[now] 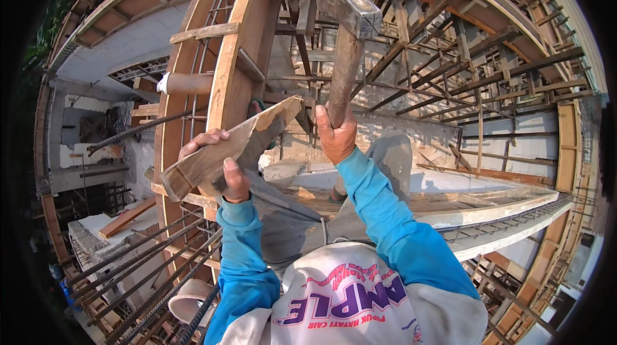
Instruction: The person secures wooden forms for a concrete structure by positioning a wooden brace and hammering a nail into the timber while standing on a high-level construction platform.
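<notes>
**Two grips filled, board (225,146) apparently unfixed**

Left hand (236,185): pinching the board, thumb on the near face, fingers curled over the far edge. Right hand (337,134): wrapped tight round the wooden handle of a metal-headed tool (344,65), head up and away, apart from the board.

Board location: at the near end of the formwork trough (234,56), slanting out across its right edge. Can't tell from where I stand if it touches the trough or just hangs over it. Far end chipped and ragged.

Done, by the look of it: both trough walls up; crosspiece (204,33) bridging left and right edges farther along; reinforcing steel (215,11) laid between them; capped pipe (187,83) at the left edge. Timber props (443,78) fill the space well beyond the right edge.

Left, I'd judge: board has no fastening that I can see. Trough open on top, steel exposed, rods (144,274) sticking out bare past the near end. Part-way state overall; nails, if any, too small to make out.
</notes>
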Demonstrator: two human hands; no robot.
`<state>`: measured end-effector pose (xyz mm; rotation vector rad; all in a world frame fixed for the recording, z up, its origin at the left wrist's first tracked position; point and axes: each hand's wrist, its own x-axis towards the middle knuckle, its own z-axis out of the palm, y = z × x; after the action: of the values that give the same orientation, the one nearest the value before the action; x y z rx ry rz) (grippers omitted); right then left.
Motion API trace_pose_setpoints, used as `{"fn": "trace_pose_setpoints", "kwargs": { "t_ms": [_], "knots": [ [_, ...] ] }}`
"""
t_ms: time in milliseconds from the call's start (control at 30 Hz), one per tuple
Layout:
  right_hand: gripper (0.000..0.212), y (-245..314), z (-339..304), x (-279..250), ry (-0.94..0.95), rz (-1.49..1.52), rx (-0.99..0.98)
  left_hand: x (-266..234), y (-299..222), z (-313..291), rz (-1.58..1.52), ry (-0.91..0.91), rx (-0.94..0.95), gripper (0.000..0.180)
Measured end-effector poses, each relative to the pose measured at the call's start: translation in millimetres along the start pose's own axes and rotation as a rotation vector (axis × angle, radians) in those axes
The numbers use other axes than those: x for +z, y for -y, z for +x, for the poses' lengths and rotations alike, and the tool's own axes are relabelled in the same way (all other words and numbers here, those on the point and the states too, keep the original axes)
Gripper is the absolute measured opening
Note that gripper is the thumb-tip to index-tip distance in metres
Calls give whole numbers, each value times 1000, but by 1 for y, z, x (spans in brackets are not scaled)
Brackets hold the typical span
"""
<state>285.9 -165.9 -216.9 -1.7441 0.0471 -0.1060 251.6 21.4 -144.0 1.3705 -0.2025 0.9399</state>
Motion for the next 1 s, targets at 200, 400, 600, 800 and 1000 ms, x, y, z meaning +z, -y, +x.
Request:
{"fn": "trace_pose_setpoints", "kwargs": {
  "t_ms": [200,400,600,800,1000],
  "knots": [
    [37,-156,-61,11,287,-414,377,9,-2,1,9,23,-25,56],
    [40,-135,-52,-20,408,-496,437,8,9,-29,-7,-3,-43,60],
    [39,-110,-28,-10,423,-325,432,29,-16,21,-90,-42,2,58],
    [48,-159,-15,14,465,-225,463,25,11,33,-76,-75,-51,56],
    [41,-82,10,-1,297,-256,257,38,30,36,-8,18,-24,55]
  ]
}}
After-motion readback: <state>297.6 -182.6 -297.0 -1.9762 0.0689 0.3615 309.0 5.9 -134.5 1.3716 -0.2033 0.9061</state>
